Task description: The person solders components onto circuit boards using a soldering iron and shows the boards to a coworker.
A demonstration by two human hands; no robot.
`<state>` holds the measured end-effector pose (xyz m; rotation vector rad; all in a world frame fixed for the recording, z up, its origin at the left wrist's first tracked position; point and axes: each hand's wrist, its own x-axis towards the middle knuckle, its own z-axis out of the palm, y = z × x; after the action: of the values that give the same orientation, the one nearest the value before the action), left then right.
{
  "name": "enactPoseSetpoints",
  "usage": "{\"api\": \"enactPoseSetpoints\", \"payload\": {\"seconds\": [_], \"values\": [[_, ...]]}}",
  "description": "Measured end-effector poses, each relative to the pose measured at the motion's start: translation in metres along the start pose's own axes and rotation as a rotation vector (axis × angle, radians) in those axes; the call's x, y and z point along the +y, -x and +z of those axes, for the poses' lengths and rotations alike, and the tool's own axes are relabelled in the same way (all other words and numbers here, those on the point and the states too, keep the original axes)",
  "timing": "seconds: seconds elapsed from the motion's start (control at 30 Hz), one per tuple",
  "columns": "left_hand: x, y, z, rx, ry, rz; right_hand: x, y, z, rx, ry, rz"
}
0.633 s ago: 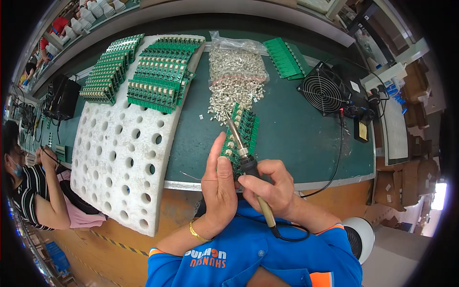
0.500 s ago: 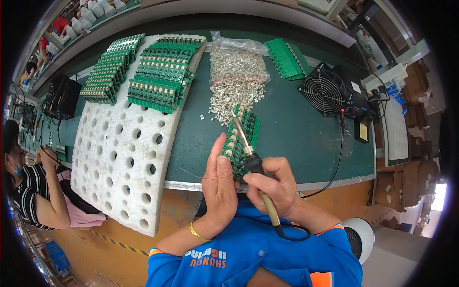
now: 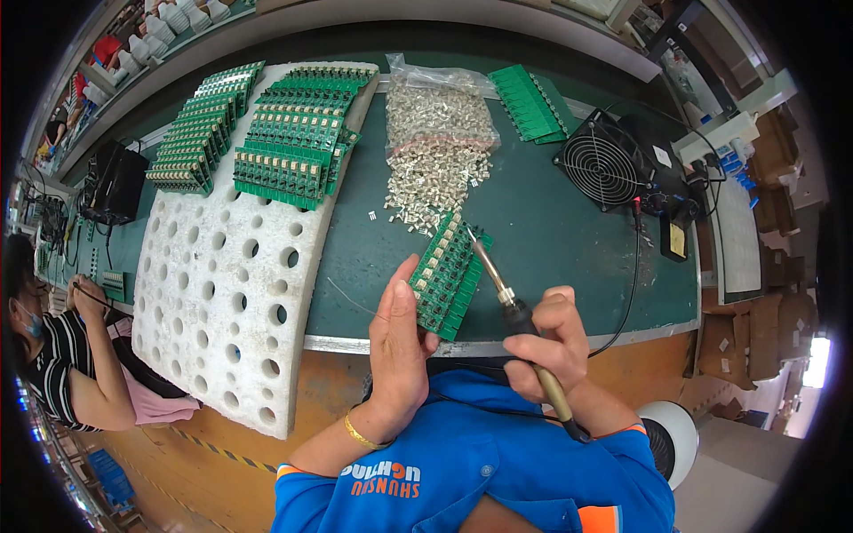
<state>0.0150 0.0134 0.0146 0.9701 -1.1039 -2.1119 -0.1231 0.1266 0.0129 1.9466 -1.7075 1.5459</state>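
Observation:
My left hand (image 3: 397,355) grips a green circuit board panel (image 3: 449,282) by its left and lower edge, above the front of the bench. Rows of small pale connectors and black parts line the panel. A thin wire (image 3: 354,300), which looks like solder, sticks out leftward from this hand. In my right hand (image 3: 553,342) is a soldering iron (image 3: 494,271), held by its handle with the metal tip up and leftward, near the panel's upper right corner. Whether the tip touches the panel is hard to tell. Beyond the panel lies a heap of small whitish connectors (image 3: 431,191).
A clear plastic bag (image 3: 442,107) of connectors lies behind the heap. A white foam board (image 3: 267,235) with holes bears stacked green panels (image 3: 293,133). More panels (image 3: 529,102) lie far right, near a black fan (image 3: 600,169). A co-worker (image 3: 75,355) sits at left.
The soldering iron has moved right, from over the panel's left connector row to its upper right corner. The panel has tilted, showing more of its face. The thin wire has shifted slightly.

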Motion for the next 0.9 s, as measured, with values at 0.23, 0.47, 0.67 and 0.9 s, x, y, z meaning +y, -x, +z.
{"api": "enactPoseSetpoints", "payload": {"seconds": [0.23, 0.47, 0.67, 0.9], "values": [[-0.002, 0.001, 0.006, -0.074, 0.219, -0.205, -0.007, 0.015, 0.011, 0.131, 0.034, 0.219], [-0.004, 0.003, 0.020, -0.163, 0.326, -0.421, 0.001, 0.019, 0.006, 0.190, 0.048, 0.180], [-0.001, 0.005, 0.031, -0.269, 0.326, -0.565, -0.002, 0.019, -0.008, 0.212, 0.028, 0.236], [0.000, 0.007, 0.044, -0.287, 0.253, -0.562, -0.003, 0.026, -0.004, 0.262, 0.013, 0.320]]}}
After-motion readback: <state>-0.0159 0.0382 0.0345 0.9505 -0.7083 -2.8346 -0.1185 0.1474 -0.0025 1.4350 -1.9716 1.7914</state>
